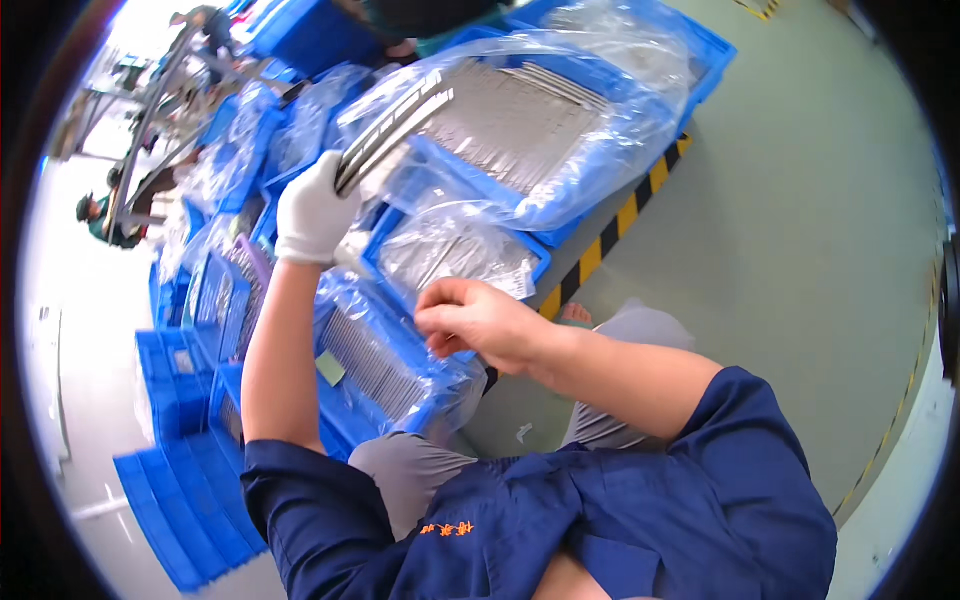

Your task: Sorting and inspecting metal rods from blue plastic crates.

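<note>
My left hand (318, 207), in a white glove, is closed around a small bundle of long, thin metal strips (398, 130). They point up and to the right, over the edge of a large plastic-lined crate. My right hand (480, 322) is bare and hovers nearer to me, its fingers curled in; nothing shows in it. Just beyond it a smaller blue crate (546, 262) holds more thin pieces under clear plastic film (460, 250). Below and left of the right hand, rows of grey strips (372, 362) lie in another lined crate.
The large blue crate (560, 238) at the back holds flat rows of metal strips (510, 120). Yellow-black floor tape (622, 222) runs along its right side. Stacked blue crates (190, 500) stand at the left. Other people (208, 30) are at the far left, near a metal frame (150, 110).
</note>
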Demonstrator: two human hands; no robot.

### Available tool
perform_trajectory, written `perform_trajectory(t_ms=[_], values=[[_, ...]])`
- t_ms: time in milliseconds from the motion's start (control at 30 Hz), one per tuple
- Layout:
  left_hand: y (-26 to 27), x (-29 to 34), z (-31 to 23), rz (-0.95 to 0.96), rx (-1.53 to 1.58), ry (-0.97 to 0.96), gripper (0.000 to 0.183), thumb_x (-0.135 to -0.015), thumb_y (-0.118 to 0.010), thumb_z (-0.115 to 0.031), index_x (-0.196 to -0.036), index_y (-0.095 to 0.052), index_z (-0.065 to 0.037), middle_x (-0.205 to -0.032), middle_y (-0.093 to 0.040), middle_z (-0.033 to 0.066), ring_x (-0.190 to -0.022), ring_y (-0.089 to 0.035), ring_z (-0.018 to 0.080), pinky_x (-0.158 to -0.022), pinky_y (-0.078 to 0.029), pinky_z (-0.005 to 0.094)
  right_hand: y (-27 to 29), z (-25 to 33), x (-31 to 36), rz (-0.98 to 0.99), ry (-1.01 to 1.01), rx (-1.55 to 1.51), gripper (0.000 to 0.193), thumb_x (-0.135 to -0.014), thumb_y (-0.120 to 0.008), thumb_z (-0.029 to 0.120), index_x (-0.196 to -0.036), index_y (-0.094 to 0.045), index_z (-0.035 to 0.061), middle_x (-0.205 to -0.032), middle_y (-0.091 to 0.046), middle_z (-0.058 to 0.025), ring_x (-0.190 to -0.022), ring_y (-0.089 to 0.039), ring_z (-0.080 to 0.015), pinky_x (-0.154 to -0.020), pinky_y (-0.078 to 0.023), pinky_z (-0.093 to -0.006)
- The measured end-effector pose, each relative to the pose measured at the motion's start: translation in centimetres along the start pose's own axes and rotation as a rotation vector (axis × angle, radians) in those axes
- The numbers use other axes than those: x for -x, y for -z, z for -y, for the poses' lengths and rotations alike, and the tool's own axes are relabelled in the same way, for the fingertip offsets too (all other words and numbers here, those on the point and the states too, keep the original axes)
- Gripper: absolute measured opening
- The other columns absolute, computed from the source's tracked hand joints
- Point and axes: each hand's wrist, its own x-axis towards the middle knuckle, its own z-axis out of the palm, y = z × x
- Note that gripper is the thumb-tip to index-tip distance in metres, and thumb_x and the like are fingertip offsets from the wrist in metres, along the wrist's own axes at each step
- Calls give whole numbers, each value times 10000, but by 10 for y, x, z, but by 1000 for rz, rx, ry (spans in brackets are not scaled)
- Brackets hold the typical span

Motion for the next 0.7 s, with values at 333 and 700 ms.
perform_trajectory(t_ms=[333, 700], values=[[156, 163, -24, 223, -126, -280, 91, -570, -572, -137, -628, -506, -115, -545, -495, 57, -525, -516, 250, -480, -384, 353, -50, -72, -47, 852, -635, -432, 401, -857, -463, 329, -1152, -473, 58, -1005, -578, -96, -742, -595, -127, -567, -502, -260], [175, 281, -70, 339, -221, -514, 81, -651, -520, -237, -688, -487, -174, -607, -462, -33, -575, -479, 138, -537, -344, 278, -118, -149, 19, 958, -739, 122, 404, -791, -584, 302, -1038, -525, -12, -893, -570, -62, -808, -547, -115, -745, -448, -259]])
